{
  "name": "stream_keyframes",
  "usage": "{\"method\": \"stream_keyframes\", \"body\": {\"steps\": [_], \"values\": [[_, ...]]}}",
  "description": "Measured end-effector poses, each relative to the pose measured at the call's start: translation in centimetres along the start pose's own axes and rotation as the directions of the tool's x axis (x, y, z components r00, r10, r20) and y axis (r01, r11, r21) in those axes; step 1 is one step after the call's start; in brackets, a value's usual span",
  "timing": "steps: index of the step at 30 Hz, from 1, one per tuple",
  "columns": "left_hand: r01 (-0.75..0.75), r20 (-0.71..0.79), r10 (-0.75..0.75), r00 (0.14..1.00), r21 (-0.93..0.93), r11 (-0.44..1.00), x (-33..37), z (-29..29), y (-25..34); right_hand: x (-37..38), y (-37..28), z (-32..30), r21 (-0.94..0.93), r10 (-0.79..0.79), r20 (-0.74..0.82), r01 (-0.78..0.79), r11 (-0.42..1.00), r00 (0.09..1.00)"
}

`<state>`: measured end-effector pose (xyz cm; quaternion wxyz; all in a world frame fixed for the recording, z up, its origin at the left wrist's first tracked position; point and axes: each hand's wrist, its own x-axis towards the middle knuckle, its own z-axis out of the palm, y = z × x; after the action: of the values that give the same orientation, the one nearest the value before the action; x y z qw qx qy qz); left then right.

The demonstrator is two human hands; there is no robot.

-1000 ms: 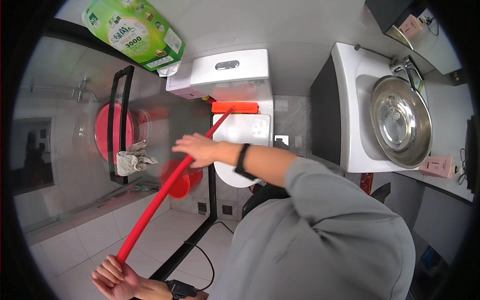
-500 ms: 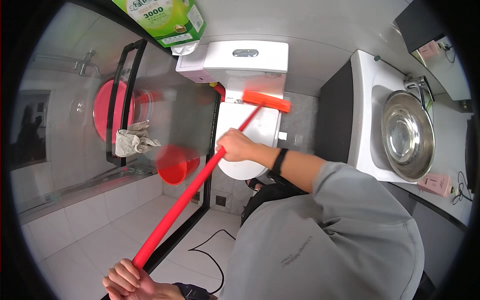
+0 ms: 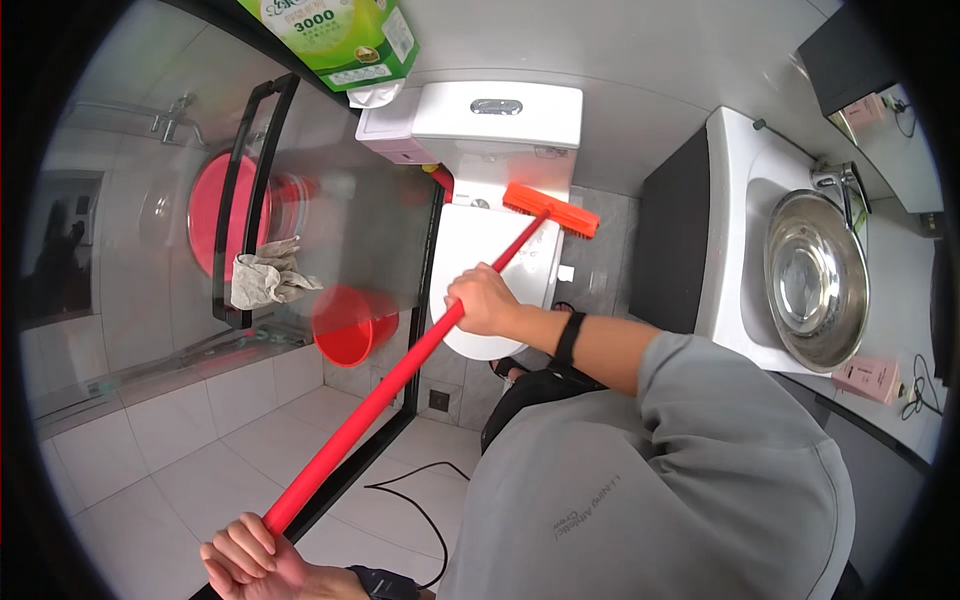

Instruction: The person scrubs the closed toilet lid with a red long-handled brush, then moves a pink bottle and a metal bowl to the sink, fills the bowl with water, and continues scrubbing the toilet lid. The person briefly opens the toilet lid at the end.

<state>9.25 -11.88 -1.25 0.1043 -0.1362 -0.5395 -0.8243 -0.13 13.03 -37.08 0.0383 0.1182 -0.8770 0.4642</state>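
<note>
A long-handled scrub brush slants across the view, its red pole running from lower left to upper right. My left hand is wrapped round the pole's lower-left end. Further up the pole, my right hand is closed on it. The orange brush head, with dark bristles along its edge, is over the back right part of the white toilet, whose lid is down. Whether the bristles touch the toilet or hang above it, I cannot tell.
Left of the toilet stands a glass door with a black handle and a grey cloth on it. A red bucket is behind the glass. On the right, a metal basin sits in the white sink. A black cable crosses the floor.
The brush head has shifted right and slightly toward me, past the toilet's right edge. My right hand moved a little the same way, while my left hand stayed nearly in place.
</note>
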Motion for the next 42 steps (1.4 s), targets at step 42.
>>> {"method": "stream_keyframes", "body": {"steps": [42], "values": [[-0.096, -0.151, 0.143, 0.978, 0.282, 0.955, -1.9, 3.3, -0.6, 8.8, 0.0, 5.4, 0.063, -0.246, -0.023, 0.247, 0.967, 0.969]]}}
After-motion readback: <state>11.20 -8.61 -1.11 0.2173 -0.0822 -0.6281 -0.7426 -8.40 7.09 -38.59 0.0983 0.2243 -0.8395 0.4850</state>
